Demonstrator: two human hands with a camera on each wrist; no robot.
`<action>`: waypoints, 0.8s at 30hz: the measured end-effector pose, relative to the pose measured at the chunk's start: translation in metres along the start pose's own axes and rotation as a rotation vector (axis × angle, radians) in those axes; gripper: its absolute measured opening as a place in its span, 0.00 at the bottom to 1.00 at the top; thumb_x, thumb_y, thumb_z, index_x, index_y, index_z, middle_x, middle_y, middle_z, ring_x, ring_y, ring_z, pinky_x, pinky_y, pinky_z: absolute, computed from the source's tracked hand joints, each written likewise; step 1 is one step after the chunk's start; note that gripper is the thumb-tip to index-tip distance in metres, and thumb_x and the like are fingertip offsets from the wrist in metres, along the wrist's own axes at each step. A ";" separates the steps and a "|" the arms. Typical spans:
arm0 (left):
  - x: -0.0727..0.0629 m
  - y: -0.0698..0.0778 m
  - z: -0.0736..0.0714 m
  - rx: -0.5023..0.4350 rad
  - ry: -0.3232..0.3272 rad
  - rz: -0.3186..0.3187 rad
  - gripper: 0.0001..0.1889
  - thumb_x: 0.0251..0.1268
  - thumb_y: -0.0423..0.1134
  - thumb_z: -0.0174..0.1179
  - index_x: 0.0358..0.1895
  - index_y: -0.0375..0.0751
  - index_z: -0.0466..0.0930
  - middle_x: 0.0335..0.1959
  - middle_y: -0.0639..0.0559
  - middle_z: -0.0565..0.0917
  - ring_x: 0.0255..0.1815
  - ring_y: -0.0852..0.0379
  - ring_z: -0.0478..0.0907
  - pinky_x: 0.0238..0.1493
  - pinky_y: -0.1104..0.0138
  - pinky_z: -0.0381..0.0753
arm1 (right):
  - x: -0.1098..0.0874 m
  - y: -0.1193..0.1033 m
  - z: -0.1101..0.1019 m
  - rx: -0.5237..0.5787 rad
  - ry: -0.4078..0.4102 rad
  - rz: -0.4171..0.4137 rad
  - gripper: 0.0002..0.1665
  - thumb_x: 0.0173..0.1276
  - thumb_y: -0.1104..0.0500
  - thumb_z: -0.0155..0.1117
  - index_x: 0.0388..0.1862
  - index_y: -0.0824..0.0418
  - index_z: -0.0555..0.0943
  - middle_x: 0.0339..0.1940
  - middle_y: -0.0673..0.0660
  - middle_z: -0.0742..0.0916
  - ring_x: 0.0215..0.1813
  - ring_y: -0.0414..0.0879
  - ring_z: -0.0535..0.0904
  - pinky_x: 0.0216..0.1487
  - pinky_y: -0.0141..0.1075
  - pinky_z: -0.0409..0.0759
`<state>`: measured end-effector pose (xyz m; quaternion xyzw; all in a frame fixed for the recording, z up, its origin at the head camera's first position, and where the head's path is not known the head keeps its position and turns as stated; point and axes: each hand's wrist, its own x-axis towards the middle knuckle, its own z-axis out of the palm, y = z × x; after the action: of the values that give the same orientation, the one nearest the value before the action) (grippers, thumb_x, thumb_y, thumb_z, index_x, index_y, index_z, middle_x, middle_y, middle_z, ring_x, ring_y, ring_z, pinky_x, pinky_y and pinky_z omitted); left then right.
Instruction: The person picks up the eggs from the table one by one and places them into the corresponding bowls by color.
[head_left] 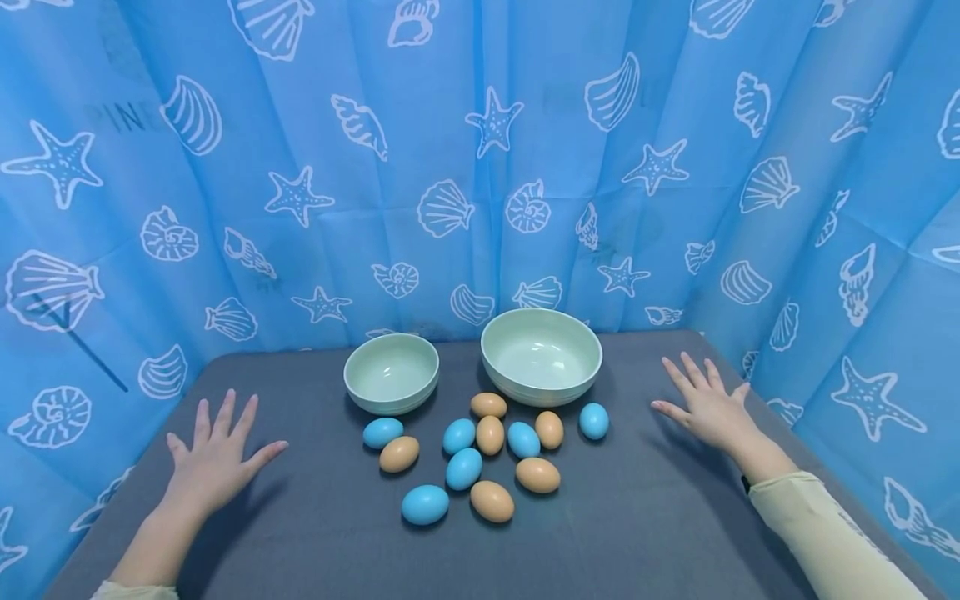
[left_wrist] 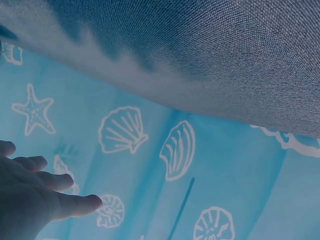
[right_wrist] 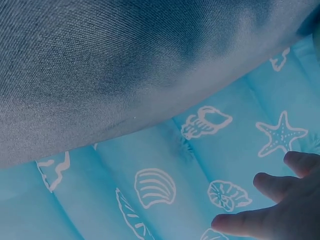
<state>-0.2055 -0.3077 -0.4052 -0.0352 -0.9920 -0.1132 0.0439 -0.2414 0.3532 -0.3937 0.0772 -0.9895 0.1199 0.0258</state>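
Holding left hand (head_left: 208, 468) and right hand (head_left: 712, 412) spread, empty, well apart; having rightmost blue egg (head_left: 594, 422) at nine o'clock from nearer right hand, aligned roughly twelve-to-six.

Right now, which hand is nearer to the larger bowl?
Right. The right hand is spread open to the right of the larger bowl, apart from it; the left hand is farther, out to the left beyond the smaller bowl.

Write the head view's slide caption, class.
Left hand and right hand flank blue eggs, tan eggs and two green bowls.
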 end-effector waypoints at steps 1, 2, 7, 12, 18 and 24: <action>0.000 0.000 0.000 -0.001 0.002 -0.001 0.51 0.65 0.70 0.49 0.75 0.30 0.46 0.73 0.22 0.41 0.70 0.19 0.29 0.52 0.20 0.29 | 0.000 0.000 0.000 0.000 0.000 0.000 0.52 0.71 0.32 0.50 0.79 0.62 0.47 0.75 0.75 0.50 0.72 0.78 0.38 0.53 0.81 0.28; 0.001 0.000 -0.001 -0.004 0.003 -0.001 0.52 0.65 0.70 0.48 0.75 0.30 0.46 0.73 0.22 0.41 0.70 0.19 0.28 0.52 0.20 0.29 | 0.000 0.000 0.000 0.002 0.000 0.001 0.52 0.71 0.33 0.51 0.79 0.62 0.47 0.75 0.75 0.50 0.72 0.78 0.38 0.53 0.82 0.29; 0.002 0.000 0.000 -0.064 0.006 -0.002 0.51 0.67 0.68 0.48 0.76 0.30 0.43 0.73 0.21 0.40 0.69 0.19 0.28 0.53 0.21 0.30 | 0.000 0.002 0.001 0.012 0.001 -0.001 0.52 0.71 0.34 0.51 0.79 0.61 0.45 0.75 0.75 0.49 0.72 0.78 0.38 0.52 0.82 0.29; 0.007 0.000 0.005 -0.192 0.004 0.000 0.48 0.71 0.62 0.48 0.75 0.27 0.40 0.72 0.20 0.41 0.69 0.18 0.31 0.56 0.22 0.38 | 0.000 0.000 0.000 0.031 0.007 -0.007 0.52 0.72 0.34 0.51 0.79 0.62 0.45 0.75 0.75 0.49 0.72 0.78 0.38 0.53 0.82 0.30; 0.017 0.004 0.006 -0.418 -0.031 -0.010 0.48 0.74 0.56 0.50 0.75 0.24 0.33 0.72 0.19 0.37 0.71 0.20 0.34 0.61 0.27 0.41 | -0.001 -0.006 0.002 0.048 0.018 -0.018 0.52 0.71 0.34 0.52 0.79 0.63 0.47 0.75 0.75 0.51 0.72 0.78 0.42 0.52 0.82 0.34; 0.024 0.015 0.003 -0.585 -0.123 -0.079 0.50 0.73 0.56 0.51 0.75 0.30 0.26 0.74 0.22 0.36 0.71 0.22 0.41 0.65 0.32 0.47 | -0.003 -0.011 0.003 0.063 0.032 -0.040 0.51 0.71 0.38 0.57 0.78 0.64 0.48 0.75 0.75 0.52 0.72 0.77 0.44 0.53 0.82 0.37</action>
<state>-0.2279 -0.2910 -0.4025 -0.0144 -0.9186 -0.3936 -0.0325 -0.2370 0.3419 -0.3943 0.0957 -0.9829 0.1517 0.0418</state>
